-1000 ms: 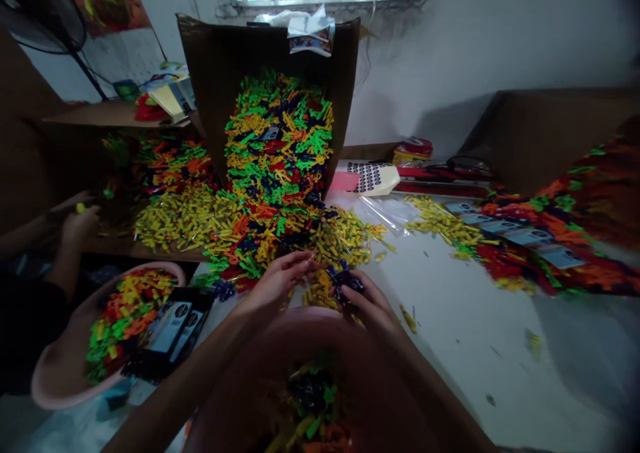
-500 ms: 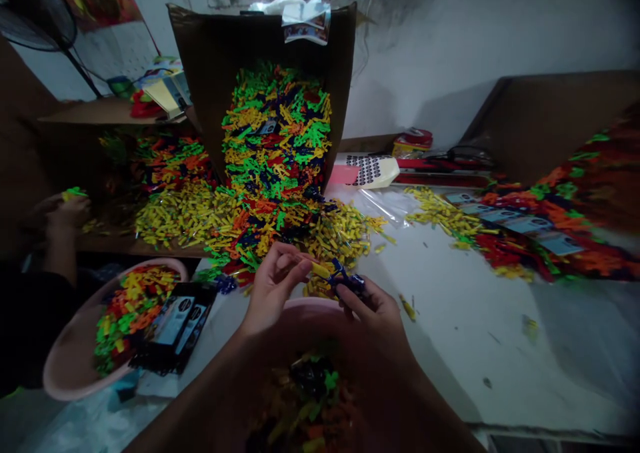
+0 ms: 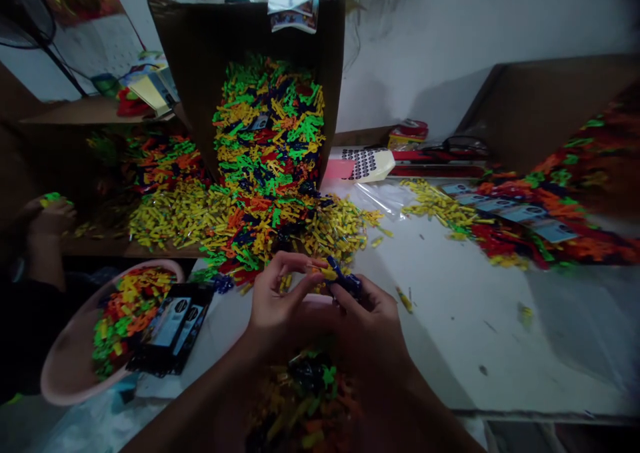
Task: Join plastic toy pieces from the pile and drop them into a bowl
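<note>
My left hand [image 3: 275, 299] pinches a small yellow plastic piece [image 3: 325, 272] between thumb and fingers. My right hand [image 3: 367, 309] is closed on a dark blue plastic piece [image 3: 345, 281], and the two pieces touch between my hands. Both hands hover over the far rim of a pink basin [image 3: 313, 301] in my lap, which holds mixed coloured plastic pieces [image 3: 307, 389]. Just beyond my hands lies a big heap of yellow, green, orange and blue pieces [image 3: 260, 213] that spills from a tilted brown cardboard box [image 3: 200, 46].
Another person's hand [image 3: 47, 216] at the left holds green pieces. A second pink basin [image 3: 60, 379] with coloured pieces and dark printed cards [image 3: 173, 326] stands lower left. Clear bags and more pieces with cards [image 3: 520, 219] lie to the right on the white table [image 3: 475, 319]. A fan [image 3: 25, 13] stands upper left.
My hands rose from the heap and came together; the left one picked up a yellow piece and brought it to the blue piece. The view tilted slightly down.
</note>
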Motion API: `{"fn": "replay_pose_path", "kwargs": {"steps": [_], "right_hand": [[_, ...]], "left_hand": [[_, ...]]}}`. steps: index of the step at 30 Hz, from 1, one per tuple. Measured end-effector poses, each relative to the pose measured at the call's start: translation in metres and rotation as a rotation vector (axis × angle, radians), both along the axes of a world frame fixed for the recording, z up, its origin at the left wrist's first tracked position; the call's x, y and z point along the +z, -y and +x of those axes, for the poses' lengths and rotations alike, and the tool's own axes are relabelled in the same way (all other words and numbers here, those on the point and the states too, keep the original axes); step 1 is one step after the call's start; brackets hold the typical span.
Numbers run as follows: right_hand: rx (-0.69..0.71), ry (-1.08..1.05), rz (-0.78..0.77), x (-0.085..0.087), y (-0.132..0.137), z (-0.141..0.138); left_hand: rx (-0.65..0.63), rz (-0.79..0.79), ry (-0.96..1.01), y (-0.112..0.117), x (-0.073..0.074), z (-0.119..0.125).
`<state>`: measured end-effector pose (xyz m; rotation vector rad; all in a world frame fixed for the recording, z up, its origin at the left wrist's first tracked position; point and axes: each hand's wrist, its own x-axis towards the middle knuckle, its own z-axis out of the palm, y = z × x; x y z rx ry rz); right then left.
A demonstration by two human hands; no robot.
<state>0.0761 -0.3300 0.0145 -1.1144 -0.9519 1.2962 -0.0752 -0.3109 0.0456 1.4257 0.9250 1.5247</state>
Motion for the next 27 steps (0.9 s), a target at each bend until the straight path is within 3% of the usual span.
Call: {"fn": "replay_pose_path", "kwargs": {"steps": [7,12,17,22,24,27], "right_hand": [[-0.023,0.064,0.031,-0.002,-0.001,0.001],[-0.038,0.169,0.089,0.000,0.003,0.004],[0.089,0.195,0.137,-0.002,0.008,0.011],[0.088,0.013,-0.005,-0.007,0.017,0.011],[0.244,0.020,-0.027,0.000,0.018,0.020],[0.523,0.296,0.077,0.018,0.006,0.044]], "left_hand": [[0.031,0.116,-0.018,0.000,-0.008,-0.004],[0.043,0.108,-0.089,0.003,-0.003,-0.005],[-0.013,-0.144,-0.112,0.004,0.013,-0.009],[-0.065,-0.351,-0.038,0.019,0.018,-0.012],[-0.177,-0.373,-0.071,0.024,0.020,-0.020],[-0.293,-0.241,-0.274,0.009,0.018,-0.037]]}}
